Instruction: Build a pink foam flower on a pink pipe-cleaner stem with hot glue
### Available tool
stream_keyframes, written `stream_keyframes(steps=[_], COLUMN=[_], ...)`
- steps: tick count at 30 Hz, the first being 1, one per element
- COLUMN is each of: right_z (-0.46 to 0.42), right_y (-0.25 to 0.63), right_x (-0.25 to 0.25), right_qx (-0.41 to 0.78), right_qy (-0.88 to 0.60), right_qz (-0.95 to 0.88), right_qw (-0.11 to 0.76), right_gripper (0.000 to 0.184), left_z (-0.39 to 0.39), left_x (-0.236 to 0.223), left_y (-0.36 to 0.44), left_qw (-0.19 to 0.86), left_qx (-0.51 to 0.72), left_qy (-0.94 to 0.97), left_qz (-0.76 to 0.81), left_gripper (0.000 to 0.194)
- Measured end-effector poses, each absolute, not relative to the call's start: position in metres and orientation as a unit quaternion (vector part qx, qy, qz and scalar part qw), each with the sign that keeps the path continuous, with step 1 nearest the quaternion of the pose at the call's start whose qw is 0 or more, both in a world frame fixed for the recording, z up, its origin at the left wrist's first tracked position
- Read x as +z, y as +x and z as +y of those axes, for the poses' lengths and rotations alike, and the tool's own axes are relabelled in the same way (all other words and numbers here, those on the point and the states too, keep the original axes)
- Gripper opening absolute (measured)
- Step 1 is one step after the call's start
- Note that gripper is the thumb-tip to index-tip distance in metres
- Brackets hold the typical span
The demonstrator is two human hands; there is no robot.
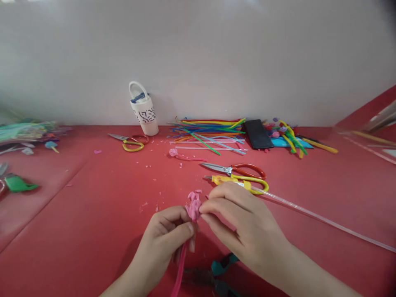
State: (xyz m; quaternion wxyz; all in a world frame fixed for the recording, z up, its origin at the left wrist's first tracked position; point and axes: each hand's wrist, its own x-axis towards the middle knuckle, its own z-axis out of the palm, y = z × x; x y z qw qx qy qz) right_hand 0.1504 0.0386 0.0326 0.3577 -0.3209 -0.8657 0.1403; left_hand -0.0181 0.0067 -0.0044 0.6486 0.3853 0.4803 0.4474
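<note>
My left hand [171,237] pinches a pink craft flower just below its head, thumb and fingers closed around the top of the stem. The flower head [194,207] is a small ruffled cluster of pink pieces, and its darker pink stem [180,268] hangs down toward the bottom edge. From the right, my right hand [244,227] has its fingertips pressed together at the side of the flower head. Between and below the hands lie pliers with teal handles [223,265], partly hidden by my right hand. Small pink scraps [198,191] are scattered just beyond the flower.
Beyond my right hand lie scissors [229,169] and a yellow metal-tipped tool [221,180] with a long clear rod [324,216]. Farther back are pipe cleaners [210,132], a black phone [259,134], a finished-looking pink flower [173,152], other scissors [131,142] and a white tumbler [145,111].
</note>
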Motion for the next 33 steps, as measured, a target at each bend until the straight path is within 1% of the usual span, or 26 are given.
stream_keyframes(steps=[3, 5, 8, 10, 16, 23, 27, 29, 31, 33], right_z=[0.037, 0.037, 0.039, 0.041, 0.039, 0.037, 0.034, 0.033, 0.032, 0.032], right_y=[0.15, 0.151, 0.154, 0.156, 0.154, 0.151, 0.152, 0.151, 0.149, 0.146], right_x=[0.033, 0.035, 0.042, 0.045, 0.041, 0.037, 0.039, 0.04, 0.042, 0.044], right_qx=[0.143, 0.165, 0.202, 0.201, 0.197, 0.189, 0.186, 0.203, 0.237, 0.281], right_qy=[-0.322, -0.321, -0.329, -0.345, -0.364, -0.36, -0.348, -0.353, -0.368, -0.389], right_qz=[-0.866, -0.86, -0.838, -0.826, -0.841, -0.837, -0.842, -0.834, -0.816, -0.793], right_qw=[0.356, 0.361, 0.386, 0.398, 0.349, 0.366, 0.368, 0.372, 0.377, 0.376], right_gripper=[0.011, 0.01, 0.012, 0.014, 0.011, 0.011, 0.013, 0.011, 0.009, 0.007], left_z=[0.007, 0.009, 0.012, 0.014, 0.014, 0.015, 0.013, 0.01, 0.006, 0.003], left_x=[-0.004, -0.003, -0.003, -0.003, -0.001, -0.001, -0.003, -0.003, -0.002, 0.0], left_y=[-0.017, -0.017, -0.016, -0.016, -0.017, -0.016, -0.015, -0.016, -0.019, -0.024], left_qw=[0.667, 0.7, 0.767, 0.797, 0.81, 0.799, 0.742, 0.675, 0.56, 0.406], left_qx=[0.451, 0.451, 0.433, 0.42, 0.431, 0.426, 0.438, 0.454, 0.487, 0.516], left_qy=[0.367, 0.333, 0.278, 0.258, 0.212, 0.234, 0.291, 0.357, 0.457, 0.575], left_qz=[0.466, 0.442, 0.384, 0.35, 0.336, 0.354, 0.416, 0.46, 0.49, 0.488], left_gripper=[0.007, 0.006, 0.01, 0.014, 0.014, 0.014, 0.013, 0.013, 0.013, 0.016])
